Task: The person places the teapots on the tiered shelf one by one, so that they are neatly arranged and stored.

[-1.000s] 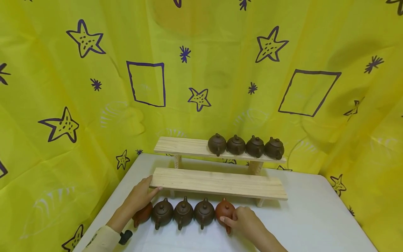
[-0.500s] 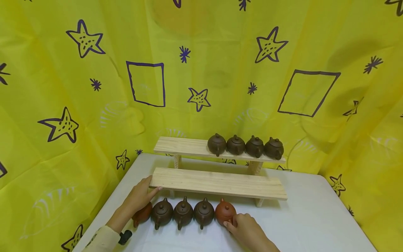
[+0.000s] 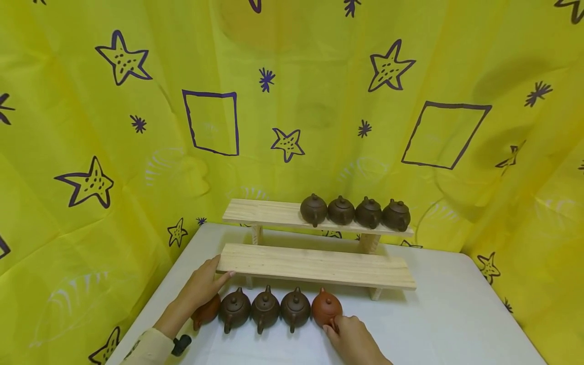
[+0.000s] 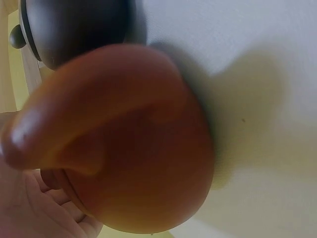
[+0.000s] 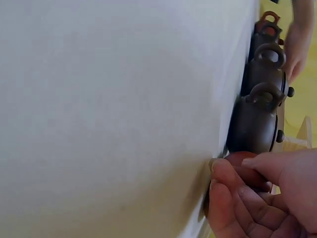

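Observation:
A row of teapots stands on the table before the lower shelf board. At its right end my right hand (image 3: 352, 340) pinches the handle of a reddish-brown teapot (image 3: 326, 307). In the right wrist view the thumb and fingers mostly cover this teapot (image 5: 240, 157). My left hand (image 3: 201, 287) grips the left end of the lower wooden shelf (image 3: 315, 263), thumb along its front edge. Below that hand another reddish-brown teapot (image 3: 208, 310) is partly hidden; in the left wrist view it (image 4: 158, 183) fills the middle, its handle towards the camera. Dark brown teapots (image 3: 266, 307) stand between the two reddish ones.
Behind, the upper wooden shelf (image 3: 264, 210) carries several dark brown teapots (image 3: 341, 210) on its right half. Shelf supports (image 3: 369, 243) stand between the boards. A yellow curtain (image 3: 319, 101) encloses the white table (image 3: 447, 304) at the back and sides.
My right hand has shifted down and slightly left around the reddish-brown teapot's handle. That teapot's spout has swung slightly left. The left hand has stayed put.

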Demonstrator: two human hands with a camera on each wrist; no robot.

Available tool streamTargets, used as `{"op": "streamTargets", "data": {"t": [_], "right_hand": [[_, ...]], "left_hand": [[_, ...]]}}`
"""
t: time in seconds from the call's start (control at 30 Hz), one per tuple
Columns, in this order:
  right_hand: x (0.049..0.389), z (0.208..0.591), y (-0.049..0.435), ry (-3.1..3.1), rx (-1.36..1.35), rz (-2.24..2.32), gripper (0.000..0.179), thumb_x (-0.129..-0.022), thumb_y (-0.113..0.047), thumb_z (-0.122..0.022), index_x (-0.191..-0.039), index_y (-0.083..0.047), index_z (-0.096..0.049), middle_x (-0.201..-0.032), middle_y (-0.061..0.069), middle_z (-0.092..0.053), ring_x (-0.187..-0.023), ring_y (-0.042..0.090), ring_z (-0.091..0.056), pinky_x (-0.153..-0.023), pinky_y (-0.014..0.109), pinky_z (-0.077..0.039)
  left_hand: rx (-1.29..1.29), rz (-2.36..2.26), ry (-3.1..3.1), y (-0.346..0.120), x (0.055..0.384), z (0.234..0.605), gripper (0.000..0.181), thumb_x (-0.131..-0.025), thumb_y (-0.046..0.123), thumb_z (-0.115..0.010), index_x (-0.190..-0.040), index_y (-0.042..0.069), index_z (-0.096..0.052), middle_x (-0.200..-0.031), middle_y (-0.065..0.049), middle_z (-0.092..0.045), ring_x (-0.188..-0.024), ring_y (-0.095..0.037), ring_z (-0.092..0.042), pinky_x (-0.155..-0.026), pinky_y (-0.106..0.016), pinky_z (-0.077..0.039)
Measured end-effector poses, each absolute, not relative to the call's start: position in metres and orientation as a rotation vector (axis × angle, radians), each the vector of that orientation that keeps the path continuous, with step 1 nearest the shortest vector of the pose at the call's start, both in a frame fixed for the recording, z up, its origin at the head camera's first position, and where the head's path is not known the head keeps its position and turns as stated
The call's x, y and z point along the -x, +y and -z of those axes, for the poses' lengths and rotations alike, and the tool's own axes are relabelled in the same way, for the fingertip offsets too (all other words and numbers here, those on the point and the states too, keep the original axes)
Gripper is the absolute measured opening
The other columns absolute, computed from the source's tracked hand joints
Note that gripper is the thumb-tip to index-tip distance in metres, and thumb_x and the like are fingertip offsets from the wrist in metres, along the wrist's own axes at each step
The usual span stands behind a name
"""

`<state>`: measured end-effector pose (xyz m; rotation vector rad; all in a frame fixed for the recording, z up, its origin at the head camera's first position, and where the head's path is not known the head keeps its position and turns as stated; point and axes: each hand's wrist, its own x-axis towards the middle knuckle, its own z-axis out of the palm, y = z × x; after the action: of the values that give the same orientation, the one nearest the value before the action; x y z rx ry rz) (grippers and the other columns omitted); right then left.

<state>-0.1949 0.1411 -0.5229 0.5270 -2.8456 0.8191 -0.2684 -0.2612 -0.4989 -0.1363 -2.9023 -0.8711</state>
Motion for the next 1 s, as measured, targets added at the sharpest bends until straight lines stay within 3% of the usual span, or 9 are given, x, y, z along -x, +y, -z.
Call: {"op": "streamTargets", "data": {"t": [0.53,1.0], "right_hand": [[0.1934,0.5278,0.1425,-2.817,-0.522,-0.829,0.035,-0.094,-0.013,-0.078,-0.068,-0.016,-0.054,-0.058,-0.011,-0.041,-0.053,0.003,-0.038,-0.047,0.021,-0.034],[0.1901,0.5286,0.147,-2.806,-0.517,-0.792,0.033,-0.094,-0.018,-0.08,-0.07,-0.014,-0.058,-0.058,-0.011,-0.043,-0.054,0.004,-0.039,-0.048,0.023,-0.035]], "left_hand": [[0.15,0.874,-2.9,-0.2603,0.266,0.4963,0.084,-0.104,0.043,-0.066,-0.158,-0.012,-0.034,-0.151,-0.038,-0.049,-0.14,-0.054,-0.049,-0.114,-0.065,-0.042],[0.167,0.883,-2.891,-0.2603,0.2646,0.4942,0.081,-0.104,0.041,-0.067,-0.157,-0.012,-0.036,-0.153,-0.037,-0.047,-0.143,-0.053,-0.046,-0.116,-0.065,-0.039]]}}
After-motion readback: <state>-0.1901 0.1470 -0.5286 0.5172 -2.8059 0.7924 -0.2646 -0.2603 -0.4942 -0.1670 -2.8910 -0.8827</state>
